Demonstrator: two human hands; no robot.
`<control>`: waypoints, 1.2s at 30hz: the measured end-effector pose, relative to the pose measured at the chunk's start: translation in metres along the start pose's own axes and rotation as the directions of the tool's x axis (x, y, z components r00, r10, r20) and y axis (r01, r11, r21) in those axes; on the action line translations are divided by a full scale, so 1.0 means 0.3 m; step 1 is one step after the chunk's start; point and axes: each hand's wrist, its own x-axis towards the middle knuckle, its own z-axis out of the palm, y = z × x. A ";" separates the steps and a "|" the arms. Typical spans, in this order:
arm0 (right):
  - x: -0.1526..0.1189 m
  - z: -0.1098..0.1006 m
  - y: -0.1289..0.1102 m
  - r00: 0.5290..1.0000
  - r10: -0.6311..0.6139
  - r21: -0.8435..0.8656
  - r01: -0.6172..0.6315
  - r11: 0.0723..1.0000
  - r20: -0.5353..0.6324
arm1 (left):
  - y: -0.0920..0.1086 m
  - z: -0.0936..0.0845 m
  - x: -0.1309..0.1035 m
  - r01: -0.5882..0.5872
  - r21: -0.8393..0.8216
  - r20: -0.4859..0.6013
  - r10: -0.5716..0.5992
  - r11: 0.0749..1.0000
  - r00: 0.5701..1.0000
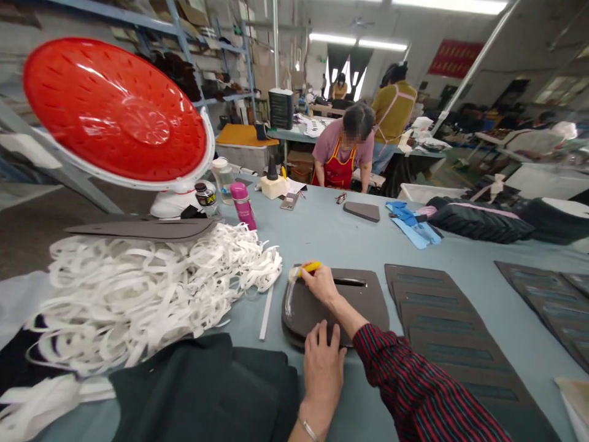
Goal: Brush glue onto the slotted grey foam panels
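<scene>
Here left hand point(323, 359) flat on dark panel point(363, 304); right hand point(319, 283) grips yellow tool point(309, 267).

Dark grey foam panel point(363, 304) flat on table, slotted, yellow-handled brush point(307, 269), perhaps glue-tipped

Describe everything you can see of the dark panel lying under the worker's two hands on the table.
The dark panel is a flat grey-brown piece with rounded corners, looking like stiff felt or foam, with a narrow slot cut near its far edge. It lies flat on the grey-blue table, apparently on top of a similar piece. The left hand presses its near edge; the right hand holds a yellow-handled tool at its far left corner, where a shiny strip runs along the left edge.
</scene>
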 end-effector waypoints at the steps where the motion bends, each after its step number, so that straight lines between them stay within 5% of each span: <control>1: 0.040 0.012 0.010 0.998 0.014 -0.035 -0.016 0.999 -0.061 | -0.004 0.005 0.001 0.004 0.001 0.000 -0.004 1.000 1.000; 4: 0.107 0.019 0.043 0.988 0.012 -0.108 -0.029 0.994 -0.153 | -0.012 0.015 0.006 0.010 0.009 0.017 -0.010 1.000 1.000; 7: 0.087 -0.070 0.104 0.972 0.071 -0.179 -0.113 0.977 -0.224 | -0.014 0.012 0.011 0.001 0.029 0.046 -0.003 1.000 0.999; 12: -0.075 -0.423 0.290 0.872 0.161 -0.290 -0.320 0.902 -0.461 | -0.003 0.000 0.014 -0.040 0.092 0.035 0.037 0.995 0.999; 16: -0.192 -0.651 0.392 0.742 0.149 -0.305 -0.438 0.845 -0.653 | 0.003 0.005 0.013 -0.063 0.119 0.022 0.061 0.991 0.998; 18: -0.202 -0.658 0.381 0.682 0.150 -0.243 -0.444 0.862 -0.716 | 0.005 0.014 0.012 -0.071 0.116 0.019 0.069 0.991 0.997; 20: -0.176 -0.580 0.323 0.676 0.160 -0.148 -0.374 0.916 -0.719 | 0.006 0.024 0.010 -0.063 0.116 0.010 0.062 0.991 0.998; 21: -0.154 -0.516 0.283 0.699 0.166 -0.097 -0.321 0.942 -0.695 | 0.007 0.028 0.009 -0.056 0.119 0.002 0.056 0.991 0.998; 25: -0.052 -0.240 0.138 0.910 0.121 0.060 -0.106 0.993 -0.396 | 0.011 0.034 0.007 -0.060 0.138 -0.004 0.061 0.989 0.998; 27: -0.027 -0.192 0.136 0.933 0.154 0.113 -0.123 0.986 -0.325 | 0.012 0.032 0.008 -0.071 0.140 -0.001 0.071 0.988 0.997; 29: -0.038 -0.245 0.187 0.897 0.240 0.097 -0.219 0.971 -0.372 | 0.012 0.032 0.007 -0.075 0.137 0.001 0.076 0.988 0.997; 34: -0.153 -0.588 0.355 0.638 0.384 0.078 -0.453 0.888 -0.668 | 0.016 0.028 0.005 -0.064 0.155 -0.003 0.065 0.986 0.998; 36: -0.204 -0.667 0.385 0.617 0.416 0.126 -0.457 0.881 -0.668 | 0.020 0.019 0.009 -0.070 0.174 0.018 0.068 0.982 0.997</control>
